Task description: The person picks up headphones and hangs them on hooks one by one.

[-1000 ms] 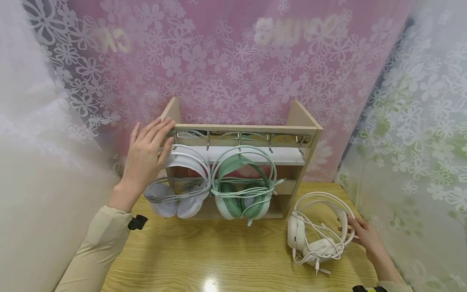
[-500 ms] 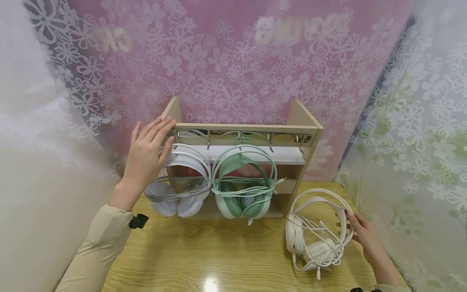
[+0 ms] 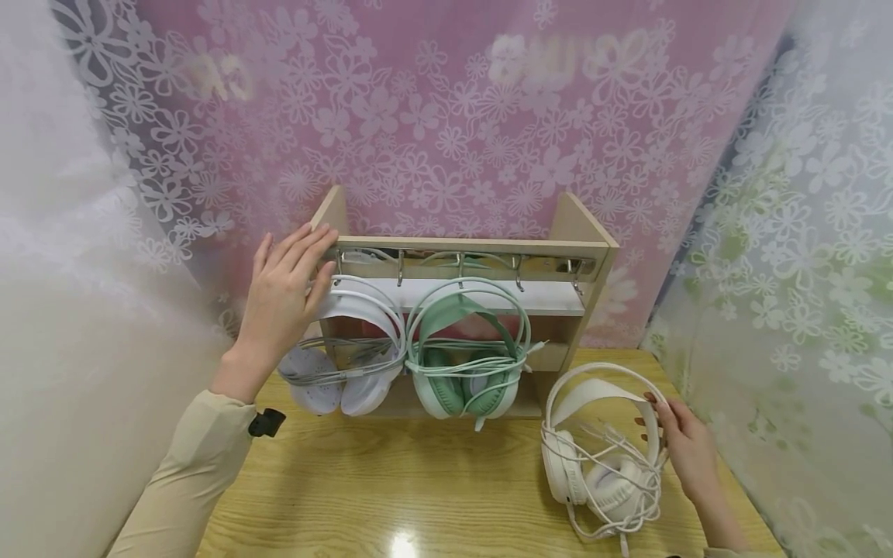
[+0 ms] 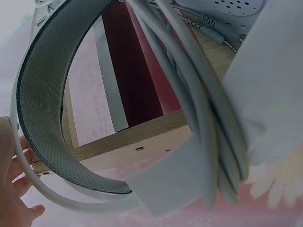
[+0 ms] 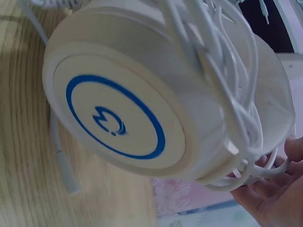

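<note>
On the top left corner of a small wooden rack (image 3: 481, 242) rests my left hand (image 3: 279, 298), its fingers straight. Just below it hang white headphones (image 3: 367, 387) wound with grey cable; their grey mesh headband pad (image 4: 45, 71) fills the left wrist view. Green headphones (image 3: 446, 311) hang beside them on the hook rail. My right hand (image 3: 691, 449) grips the right side of the headband of cream-white headphones (image 3: 562, 465), right of the rack. Their cable is wrapped across both cups, with a plug end dangling. A blue ring logo marks the ear cup (image 5: 118, 118) in the right wrist view.
Several metal hooks line the rack's front, including a hook (image 3: 518, 275) right of the green headphones and another (image 3: 575, 279) at the right end. A wood-grain table (image 3: 391, 488) lies beneath. Pink floral cloth (image 3: 446, 116) stands behind, with pale curtains (image 3: 781, 325) at the sides.
My right hand has raised the cream-white headphones and drawn them slightly left, turning their cups more upright. The left hand has stayed on the rack's corner.
</note>
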{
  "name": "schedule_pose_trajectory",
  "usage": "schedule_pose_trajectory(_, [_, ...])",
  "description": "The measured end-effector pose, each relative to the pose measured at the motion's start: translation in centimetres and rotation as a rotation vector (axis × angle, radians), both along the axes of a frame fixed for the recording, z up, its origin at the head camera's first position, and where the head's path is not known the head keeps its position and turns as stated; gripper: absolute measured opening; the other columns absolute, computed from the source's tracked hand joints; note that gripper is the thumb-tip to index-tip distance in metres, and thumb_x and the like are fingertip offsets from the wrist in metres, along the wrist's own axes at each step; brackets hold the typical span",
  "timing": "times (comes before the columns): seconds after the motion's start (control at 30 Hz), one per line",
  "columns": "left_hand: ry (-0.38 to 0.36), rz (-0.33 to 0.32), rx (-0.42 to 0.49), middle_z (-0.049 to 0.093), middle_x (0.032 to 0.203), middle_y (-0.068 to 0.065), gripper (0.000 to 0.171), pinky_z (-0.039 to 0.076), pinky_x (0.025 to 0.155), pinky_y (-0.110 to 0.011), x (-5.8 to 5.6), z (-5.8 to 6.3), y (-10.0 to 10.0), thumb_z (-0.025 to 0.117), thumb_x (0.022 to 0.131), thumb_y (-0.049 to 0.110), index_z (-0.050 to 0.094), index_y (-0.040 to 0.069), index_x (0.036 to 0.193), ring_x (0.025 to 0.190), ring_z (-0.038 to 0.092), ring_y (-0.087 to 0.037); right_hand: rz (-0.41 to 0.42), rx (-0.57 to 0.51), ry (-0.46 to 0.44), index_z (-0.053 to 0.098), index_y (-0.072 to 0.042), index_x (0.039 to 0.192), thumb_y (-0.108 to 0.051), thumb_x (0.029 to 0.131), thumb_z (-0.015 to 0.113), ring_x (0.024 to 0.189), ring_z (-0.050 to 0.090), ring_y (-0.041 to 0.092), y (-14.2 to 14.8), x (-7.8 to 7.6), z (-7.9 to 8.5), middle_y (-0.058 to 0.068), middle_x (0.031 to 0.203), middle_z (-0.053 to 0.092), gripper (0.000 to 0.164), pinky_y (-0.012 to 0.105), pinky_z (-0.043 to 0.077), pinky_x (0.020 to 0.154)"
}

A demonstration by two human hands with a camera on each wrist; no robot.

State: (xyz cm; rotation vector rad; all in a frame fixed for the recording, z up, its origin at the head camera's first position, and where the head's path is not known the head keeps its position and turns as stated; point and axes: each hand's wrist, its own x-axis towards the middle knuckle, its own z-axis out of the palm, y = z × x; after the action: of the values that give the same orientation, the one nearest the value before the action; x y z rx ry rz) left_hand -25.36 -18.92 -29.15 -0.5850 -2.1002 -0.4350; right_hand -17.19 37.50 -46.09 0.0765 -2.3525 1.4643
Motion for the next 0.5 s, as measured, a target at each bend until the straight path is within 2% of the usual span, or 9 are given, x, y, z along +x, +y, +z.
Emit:
schedule_pose_trajectory(0.07, [0.0, -0.001, 0.001, 0.056, 0.148, -0.009, 0.042, 0.014, 0.124, -0.056, 0.0, 0.0, 0.0, 0.056, 0.104, 0.023, 0.057, 0.01, 0.144, 0.143, 0.043, -0.028, -0.023, 0.046, 0.026, 0.055, 0.009, 0.133, -0.019, 0.11, 0.043, 0.082, 0.069, -0.005, -0.6, 0.0, 0.2, -0.032, 0.1, 0.062, 0.038, 0.024, 0.059, 0.063])
schedule_pose_trajectory(0.13, [-0.001, -0.001, 0.003, 0.056, 0.148, -0.008, 0.042, 0.014, 0.124, -0.056, 0.0, 0.0, 0.0, 0.056, 0.104, 0.023, 0.057, 0.01, 0.144, 0.143, 0.043, -0.028, -0.028, 0.065, 0.03, 0.052, 0.013, 0.134, -0.018, 0.11, 0.043, 0.082, 0.069, -0.004, -1.0, 0.0, 0.4, -0.033, 0.101, 0.061, 0.04, 0.024, 0.059, 0.063])
schedule_pose_trajectory(0.5, [0.002, -0.003, 0.003, 0.056, 0.148, -0.008, 0.042, 0.014, 0.124, -0.056, -0.1, 0.0, 0.0, 0.056, 0.105, 0.023, 0.057, 0.01, 0.144, 0.143, 0.043, -0.028, -0.053, 0.086, 0.031, 0.054, 0.012, 0.133, -0.015, 0.11, 0.044, 0.082, 0.067, -0.006, -1.9, 0.1, 1.1, -0.035, 0.1, 0.058, 0.038, 0.024, 0.059, 0.061])
